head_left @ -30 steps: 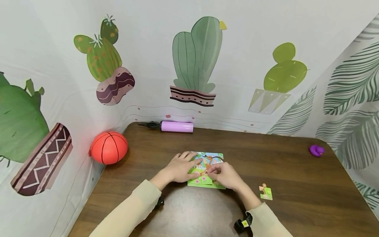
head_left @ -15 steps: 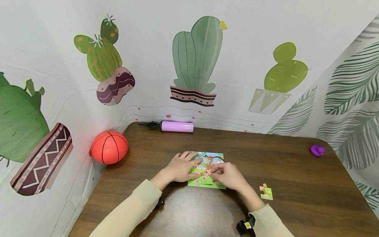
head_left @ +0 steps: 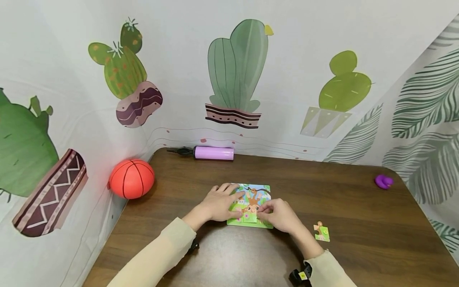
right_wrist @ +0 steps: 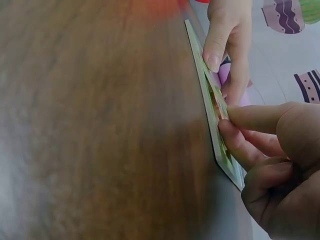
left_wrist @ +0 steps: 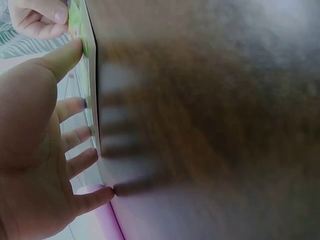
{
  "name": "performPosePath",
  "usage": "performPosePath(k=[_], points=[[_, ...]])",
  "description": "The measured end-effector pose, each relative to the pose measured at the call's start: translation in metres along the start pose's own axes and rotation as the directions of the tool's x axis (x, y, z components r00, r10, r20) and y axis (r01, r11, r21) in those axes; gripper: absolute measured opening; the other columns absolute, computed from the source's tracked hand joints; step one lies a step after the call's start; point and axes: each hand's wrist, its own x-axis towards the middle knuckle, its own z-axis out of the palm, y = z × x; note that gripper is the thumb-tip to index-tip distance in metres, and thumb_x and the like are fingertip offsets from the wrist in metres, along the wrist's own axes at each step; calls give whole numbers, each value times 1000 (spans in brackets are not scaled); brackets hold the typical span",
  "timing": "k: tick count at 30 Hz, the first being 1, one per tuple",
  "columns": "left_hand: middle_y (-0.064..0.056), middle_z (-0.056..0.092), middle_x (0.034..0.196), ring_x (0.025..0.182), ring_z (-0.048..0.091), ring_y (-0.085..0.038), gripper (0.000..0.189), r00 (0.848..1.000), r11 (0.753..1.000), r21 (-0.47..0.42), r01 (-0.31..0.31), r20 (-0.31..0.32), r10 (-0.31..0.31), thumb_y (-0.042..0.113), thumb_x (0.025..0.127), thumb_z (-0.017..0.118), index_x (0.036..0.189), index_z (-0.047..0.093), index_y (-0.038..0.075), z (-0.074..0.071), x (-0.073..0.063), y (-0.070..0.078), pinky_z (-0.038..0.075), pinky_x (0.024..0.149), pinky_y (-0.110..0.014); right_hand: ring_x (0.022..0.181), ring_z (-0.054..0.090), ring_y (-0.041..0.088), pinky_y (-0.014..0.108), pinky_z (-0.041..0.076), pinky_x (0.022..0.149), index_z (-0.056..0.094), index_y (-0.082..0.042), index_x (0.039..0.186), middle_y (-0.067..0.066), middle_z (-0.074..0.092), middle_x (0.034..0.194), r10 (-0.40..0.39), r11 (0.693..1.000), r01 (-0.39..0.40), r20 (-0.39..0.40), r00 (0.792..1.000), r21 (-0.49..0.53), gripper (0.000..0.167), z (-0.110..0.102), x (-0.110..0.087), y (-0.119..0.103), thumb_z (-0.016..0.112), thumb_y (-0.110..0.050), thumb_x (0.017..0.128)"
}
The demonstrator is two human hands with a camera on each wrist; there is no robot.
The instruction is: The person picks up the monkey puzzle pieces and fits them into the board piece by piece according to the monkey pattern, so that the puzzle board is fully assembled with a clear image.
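A jigsaw puzzle [head_left: 263, 190] with a hanging monkey picture lies in its flat green-edged board [head_left: 247, 225] at mid-table. My left hand [head_left: 217, 203] spreads over its left side, thumb [left_wrist: 70, 55] and fingertips pressing down on the pieces. From the right, my right hand [head_left: 277, 214] pinches the edge of a puzzle piece [right_wrist: 220, 106] by the monkey's face between thumb and index finger, its other fingers curled in. That piece tilts slightly up from the board in the right wrist view. Apart on the table, to the right, lies a loose puzzle piece [head_left: 322, 232] with a monkey's ear.
A lilac hand pump [head_left: 214, 153] lies along the back edge of the brown table [head_left: 344, 199]. The red ball [head_left: 132, 179] is at the left edge, and a purple rubber duck [head_left: 383, 181] stands at the far right corner. A cactus-print cloth hangs behind.
My right hand has shifted a little to the right along the puzzle, and more of the monkey's face shows. My left hand has stayed in place.
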Motion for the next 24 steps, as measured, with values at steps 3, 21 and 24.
performPosePath(k=[3,21,24], points=[[0,26,169,152,26,-26,76,1000,1000,4,2,-5,-2,69,98,53,163,37,31,1,0,1,31,115,-58,63,61,11,29,48,57,78,-20,87,-11,69,71,-6,999,6,-1,1000,-33,8,0,-1,-1,78,-22,95],[-2,30,167,151,29,-26,78,998,999,2,54,-43,-54,73,95,56,160,42,32,2,5,9,34,112,-61,74,63,10,30,50,67,79,-21,92,-13,69,79,-31,998,30,-26,999,-51,5,-12,-16,8,78,-25,95],[-2,29,168,151,28,-27,79,997,998,6,64,-34,-64,74,94,55,161,41,33,2,5,10,33,113,-62,74,62,9,29,49,68,79,-20,93,-13,69,81,-39,998,35,-72,997,-60,3,-21,-22,15,80,-23,93]])
